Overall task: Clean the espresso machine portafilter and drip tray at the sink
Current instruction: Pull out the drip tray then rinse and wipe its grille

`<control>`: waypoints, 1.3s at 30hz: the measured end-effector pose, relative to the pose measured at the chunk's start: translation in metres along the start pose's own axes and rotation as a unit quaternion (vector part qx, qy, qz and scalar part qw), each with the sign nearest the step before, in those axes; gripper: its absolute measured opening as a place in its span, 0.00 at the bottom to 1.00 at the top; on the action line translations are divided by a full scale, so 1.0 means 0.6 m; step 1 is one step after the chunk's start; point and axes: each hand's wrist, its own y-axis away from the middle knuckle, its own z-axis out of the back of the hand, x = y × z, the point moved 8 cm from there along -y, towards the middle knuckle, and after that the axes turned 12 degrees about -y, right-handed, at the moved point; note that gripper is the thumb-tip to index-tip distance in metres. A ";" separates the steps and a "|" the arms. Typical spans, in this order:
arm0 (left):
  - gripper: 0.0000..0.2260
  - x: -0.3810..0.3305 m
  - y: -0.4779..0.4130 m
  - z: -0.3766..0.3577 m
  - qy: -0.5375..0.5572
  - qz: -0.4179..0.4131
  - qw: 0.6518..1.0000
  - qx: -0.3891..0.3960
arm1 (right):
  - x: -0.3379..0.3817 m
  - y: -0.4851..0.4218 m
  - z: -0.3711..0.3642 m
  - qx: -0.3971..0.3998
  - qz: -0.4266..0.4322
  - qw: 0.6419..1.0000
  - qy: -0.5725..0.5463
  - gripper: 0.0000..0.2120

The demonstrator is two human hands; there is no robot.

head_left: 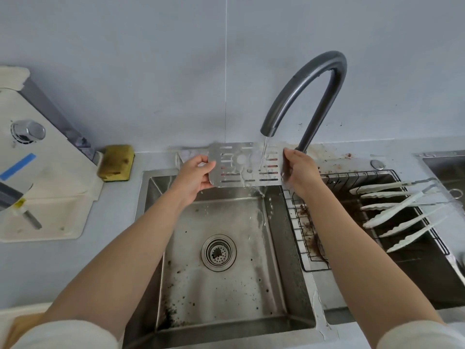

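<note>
A flat slotted metal drip tray grate [245, 164] is held upright over the back of the steel sink [221, 250]. My left hand [195, 173] grips its left edge and my right hand [299, 170] grips its right edge. A thin stream of water from the dark curved faucet [305, 96] runs onto the grate's right half and drips into the basin. Coffee grounds speckle the basin floor around the drain strainer [218, 252]. No portafilter is in view.
A cream espresso machine [37, 177] stands on the counter at left, a yellow sponge [117, 162] behind it by the wall. Right of the basin, a wire rack [314, 238] with coffee grounds holds several white tongs [400, 212].
</note>
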 end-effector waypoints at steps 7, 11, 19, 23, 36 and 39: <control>0.05 0.000 0.001 0.051 0.056 -0.009 0.998 -0.028 | -0.016 0.008 -0.064 0.064 -0.001 0.998 0.025 0.12; 0.07 0.020 0.013 0.074 0.077 -0.003 0.997 -0.015 | -0.044 0.016 -0.090 0.098 -0.021 0.994 0.052 0.13; 0.11 0.080 0.040 0.063 0.113 0.043 0.993 0.021 | -0.092 0.027 -0.076 0.084 -0.092 0.990 0.071 0.14; 0.12 0.099 0.046 0.044 0.144 0.062 0.987 0.024 | -0.103 0.035 -0.055 0.079 -0.113 0.989 0.046 0.15; 0.12 0.102 0.044 0.006 0.161 0.065 0.985 0.019 | -0.063 0.042 0.041 -0.044 -0.099 0.992 -0.067 0.27; 0.12 0.095 0.040 0.003 0.173 0.058 0.983 0.022 | -0.030 0.039 0.058 -0.079 -0.033 0.993 -0.081 0.26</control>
